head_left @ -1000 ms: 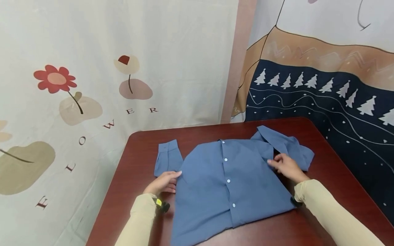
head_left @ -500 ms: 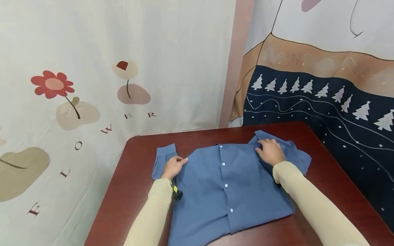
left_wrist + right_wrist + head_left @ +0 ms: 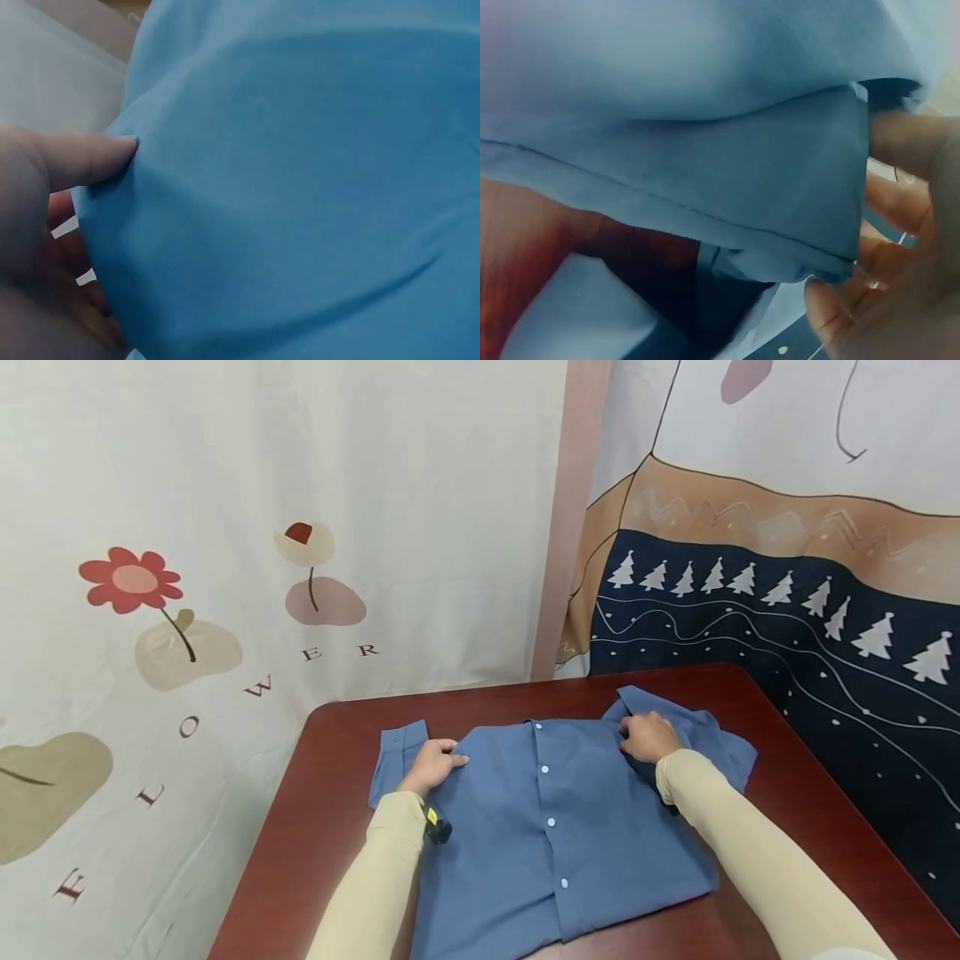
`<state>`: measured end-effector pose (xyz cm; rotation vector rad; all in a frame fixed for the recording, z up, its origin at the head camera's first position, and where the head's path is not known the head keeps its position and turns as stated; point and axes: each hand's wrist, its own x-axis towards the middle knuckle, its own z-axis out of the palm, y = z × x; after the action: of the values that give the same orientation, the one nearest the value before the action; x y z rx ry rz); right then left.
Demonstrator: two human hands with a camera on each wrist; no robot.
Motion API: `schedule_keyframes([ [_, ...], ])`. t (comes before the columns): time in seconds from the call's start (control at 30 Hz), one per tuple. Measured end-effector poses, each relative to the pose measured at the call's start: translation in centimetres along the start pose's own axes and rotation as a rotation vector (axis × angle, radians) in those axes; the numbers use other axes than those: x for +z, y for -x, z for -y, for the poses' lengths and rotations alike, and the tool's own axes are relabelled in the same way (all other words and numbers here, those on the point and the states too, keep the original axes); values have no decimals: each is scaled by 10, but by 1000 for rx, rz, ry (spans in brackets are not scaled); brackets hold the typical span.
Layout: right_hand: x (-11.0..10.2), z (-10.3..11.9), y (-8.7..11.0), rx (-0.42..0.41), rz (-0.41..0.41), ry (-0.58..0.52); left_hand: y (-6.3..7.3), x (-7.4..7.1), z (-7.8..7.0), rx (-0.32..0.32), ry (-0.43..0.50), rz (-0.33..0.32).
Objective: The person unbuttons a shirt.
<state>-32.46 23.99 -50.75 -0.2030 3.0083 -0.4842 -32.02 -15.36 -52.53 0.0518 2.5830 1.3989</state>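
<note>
A blue button-up shirt point(image 3: 495, 827) lies on the table, its row of white buttons facing up. My left hand point(image 3: 432, 766) pinches its left edge near the shoulder; in the left wrist view the thumb point(image 3: 90, 156) presses on top of the cloth, with the other fingers beneath. At the opposite shoulder, my right hand point(image 3: 649, 737) holds the shirt beside the right sleeve point(image 3: 705, 735). Fingers curl around a folded cloth edge point(image 3: 810, 180) in the right wrist view, the thumb tip hidden behind fabric. The left cuff point(image 3: 402, 739) sticks out beyond my left hand.
The reddish-brown table point(image 3: 300, 852) has rounded far corners. A pale curtain point(image 3: 435, 527) with flower prints hangs behind it, and a dark panel with white trees point(image 3: 750, 618) along the right. Each wrist wears a small dark camera point(image 3: 437, 827).
Both hands have moved from the shirt's sides farther up toward its shoulders and now grip the edges there. The shirt lies much as before; the head view has tilted slightly.
</note>
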Motion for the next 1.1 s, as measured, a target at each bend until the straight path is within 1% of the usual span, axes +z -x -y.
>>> schedule_keyframes([
  [0.07,2,0,-3,-19,-14,-7,0,-1,-4,23,-17,-14],
  [0.1,5,0,-4,-26,-17,-20,0,-1,-6,21,-14,-21],
  [0.13,8,-2,-6,-30,-21,-30,0,0,-8,12,-11,-23],
  [0.2,15,-5,-7,-32,-23,-58,-2,4,-8,-18,-2,-28],
  [0.27,21,-6,-9,-18,-11,-77,-1,9,-7,-56,18,-34],
  [0.33,24,-5,-9,-5,-1,-73,-1,13,-3,-76,17,-34],
  [0.4,25,-2,-11,-6,3,-51,-2,16,-1,-66,18,-23],
  [0.43,24,0,-12,-13,-2,-45,-2,16,-2,-46,18,-25],
  [0.47,22,2,-14,-27,-19,-44,-3,16,-3,-19,16,-32],
  [0.53,18,4,-17,-68,-90,-43,-5,13,-8,35,22,-62],
  [0.63,6,8,-19,-130,-254,-101,-4,5,-22,123,37,-144],
  [0.73,-7,11,-13,-189,-415,-195,5,-4,-35,221,20,-228],
  [0.8,-14,11,-2,-243,-486,-247,14,-10,-40,304,-9,-271],
  [0.87,-15,9,13,-324,-521,-266,26,-15,-40,396,-55,-290],
  [0.93,-10,3,30,-423,-537,-233,40,-18,-37,506,-125,-283],
  [1.03,7,-7,55,-581,-528,-138,62,-18,-27,651,-273,-236],
  [1.1,19,-13,68,-673,-503,-70,76,-17,-20,729,-400,-182],
])
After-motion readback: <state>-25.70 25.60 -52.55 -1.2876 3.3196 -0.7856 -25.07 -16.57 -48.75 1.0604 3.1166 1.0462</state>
